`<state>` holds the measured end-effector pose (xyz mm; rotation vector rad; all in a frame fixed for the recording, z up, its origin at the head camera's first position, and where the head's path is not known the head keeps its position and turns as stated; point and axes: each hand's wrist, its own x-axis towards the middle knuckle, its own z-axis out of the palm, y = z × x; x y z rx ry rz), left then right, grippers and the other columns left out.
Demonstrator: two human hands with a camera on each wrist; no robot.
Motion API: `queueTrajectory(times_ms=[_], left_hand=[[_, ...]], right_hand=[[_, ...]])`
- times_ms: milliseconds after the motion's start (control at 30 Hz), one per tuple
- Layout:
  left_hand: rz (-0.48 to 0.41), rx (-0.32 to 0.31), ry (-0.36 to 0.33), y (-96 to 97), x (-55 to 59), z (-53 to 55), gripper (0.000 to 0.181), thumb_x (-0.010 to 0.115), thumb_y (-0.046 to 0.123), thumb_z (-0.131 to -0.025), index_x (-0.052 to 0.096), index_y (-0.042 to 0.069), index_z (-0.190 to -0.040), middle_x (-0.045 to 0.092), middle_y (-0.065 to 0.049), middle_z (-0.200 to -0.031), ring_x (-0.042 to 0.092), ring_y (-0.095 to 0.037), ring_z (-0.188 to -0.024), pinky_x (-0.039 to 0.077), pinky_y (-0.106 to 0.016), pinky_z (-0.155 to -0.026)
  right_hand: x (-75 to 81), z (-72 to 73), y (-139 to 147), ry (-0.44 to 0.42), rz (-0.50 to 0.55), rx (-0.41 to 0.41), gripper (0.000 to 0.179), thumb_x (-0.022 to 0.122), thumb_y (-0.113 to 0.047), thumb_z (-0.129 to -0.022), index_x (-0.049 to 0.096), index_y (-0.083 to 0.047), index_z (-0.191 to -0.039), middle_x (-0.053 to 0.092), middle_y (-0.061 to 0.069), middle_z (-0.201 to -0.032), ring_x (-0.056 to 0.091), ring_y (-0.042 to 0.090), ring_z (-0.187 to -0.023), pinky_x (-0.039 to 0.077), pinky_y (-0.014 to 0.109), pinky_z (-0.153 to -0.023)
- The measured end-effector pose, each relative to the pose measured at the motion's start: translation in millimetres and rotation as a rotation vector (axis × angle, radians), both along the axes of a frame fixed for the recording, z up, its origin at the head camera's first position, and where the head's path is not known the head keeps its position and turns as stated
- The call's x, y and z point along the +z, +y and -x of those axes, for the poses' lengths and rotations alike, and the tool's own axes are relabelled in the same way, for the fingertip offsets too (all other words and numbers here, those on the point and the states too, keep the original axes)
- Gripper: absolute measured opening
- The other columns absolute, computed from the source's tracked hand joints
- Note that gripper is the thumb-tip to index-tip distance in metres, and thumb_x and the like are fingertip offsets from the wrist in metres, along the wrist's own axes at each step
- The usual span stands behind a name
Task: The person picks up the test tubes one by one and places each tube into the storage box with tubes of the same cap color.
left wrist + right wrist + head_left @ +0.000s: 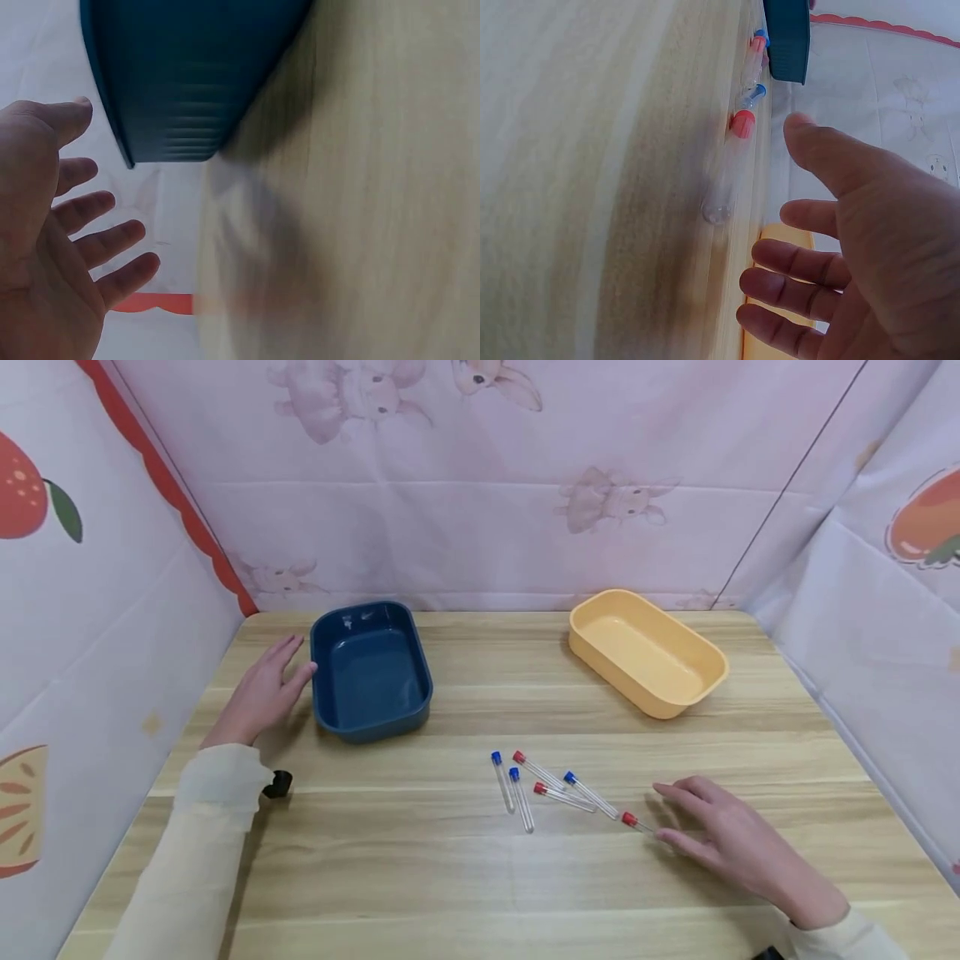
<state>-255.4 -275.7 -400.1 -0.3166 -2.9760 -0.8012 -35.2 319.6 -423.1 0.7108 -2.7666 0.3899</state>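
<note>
Wood-grain table (360, 860); left hand (262, 693), right hand (731, 839) both spread; red-capped tube (639, 823) at right's nine o'clock, likely light, slick, fragile: pinch cap (629, 818).

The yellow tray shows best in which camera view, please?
The head view, which shows the yellow tray whole, its inside included; the right wrist view shows only part, behind the right hand, and the left wrist view none.
</note>
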Motion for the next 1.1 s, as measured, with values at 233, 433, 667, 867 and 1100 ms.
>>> queueTrajectory(times_ms=[233, 433, 667, 867, 1100], left_hand=[[-0.120, 0.001, -0.014, -3.5, -13.4, 18.6, 0.064, 0.038, 0.044, -0.098, 0.017, 0.012, -0.150, 0.015, -0.015, -0.153, 0.024, -0.041, -0.133, 0.026, -0.060, -0.101], [-0.132, -0.006, -0.014, 1.7, -21.0, 27.6, 0.059, 0.035, 0.035, -0.098, 0.018, 0.011, -0.149, 0.016, -0.015, -0.152, 0.031, -0.041, -0.129, 0.026, -0.058, -0.102], [-0.135, -0.005, -0.030, 14.0, -18.5, 28.6, 0.059, 0.028, 0.029, -0.098, 0.011, 0.008, -0.150, 0.009, -0.016, -0.154, 0.012, -0.036, -0.138, 0.012, -0.053, -0.109], [-0.108, 0.013, -0.037, 17.5, -16.8, 25.3, 0.058, 0.023, 0.026, -0.098, 0.005, 0.004, -0.149, 0.002, -0.015, -0.154, 0.005, -0.034, -0.139, 0.009, -0.053, -0.109], [-0.094, 0.030, -0.054, 20.3, -19.8, 22.9, 0.059, 0.020, 0.024, -0.097, 0.000, 0.002, -0.148, -0.009, -0.012, -0.154, -0.002, -0.032, -0.140, 0.006, -0.054, -0.109]], right_hand=[[-2.8, 2.8, -1, -0.026, 0.016, 0.001, 0.054, 0.075, -0.040, -0.076, 0.062, -0.012, -0.121, 0.056, -0.006, -0.107, 0.055, 0.008, -0.090, 0.051, 0.035, -0.074], [-5.8, 2.9, 0, -0.037, 0.011, 0.001, 0.055, 0.075, -0.041, -0.076, 0.062, -0.011, -0.121, 0.056, -0.005, -0.105, 0.055, 0.008, -0.087, 0.051, 0.033, -0.071], [-6.1, -0.7, 0, -0.130, 0.014, -0.043, 0.052, 0.074, -0.042, -0.077, 0.062, -0.014, -0.120, 0.054, -0.012, -0.090, 0.051, 0.003, -0.073, 0.048, 0.026, -0.062], [-6.9, -0.5, -6, -0.174, 0.022, -0.048, 0.046, 0.072, -0.039, -0.080, 0.063, -0.015, -0.118, 0.052, -0.015, -0.085, 0.049, 0.001, -0.070, 0.047, 0.025, -0.059], [-9.8, 2.4, -10, -0.157, 0.038, -0.002, 0.039, 0.076, -0.022, -0.078, 0.064, -0.011, -0.113, 0.049, -0.015, -0.079, 0.046, 0.000, -0.066, 0.043, 0.020, -0.057]])
